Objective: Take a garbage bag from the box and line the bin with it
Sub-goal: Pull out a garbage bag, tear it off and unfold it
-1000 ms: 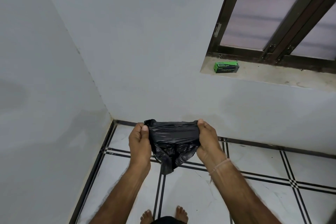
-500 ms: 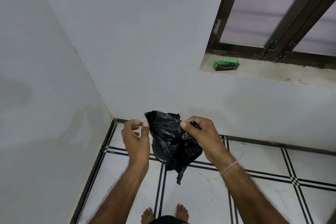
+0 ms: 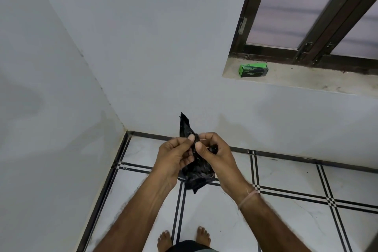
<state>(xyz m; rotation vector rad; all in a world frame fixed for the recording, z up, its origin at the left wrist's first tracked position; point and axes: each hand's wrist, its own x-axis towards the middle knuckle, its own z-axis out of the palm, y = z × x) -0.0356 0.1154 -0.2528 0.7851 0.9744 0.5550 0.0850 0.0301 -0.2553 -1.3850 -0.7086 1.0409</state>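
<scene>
Against the corner of two plain white walls, a white tiled floor with black double lines spreads below a dark-framed frosted window. On its concrete sill lies a small green cardboard garbage-bag box. Over the floor, a crumpled black plastic garbage bag hangs between both hands: left hand and right hand each pinch its bunched top edge, thumbs nearly touching.
</scene>
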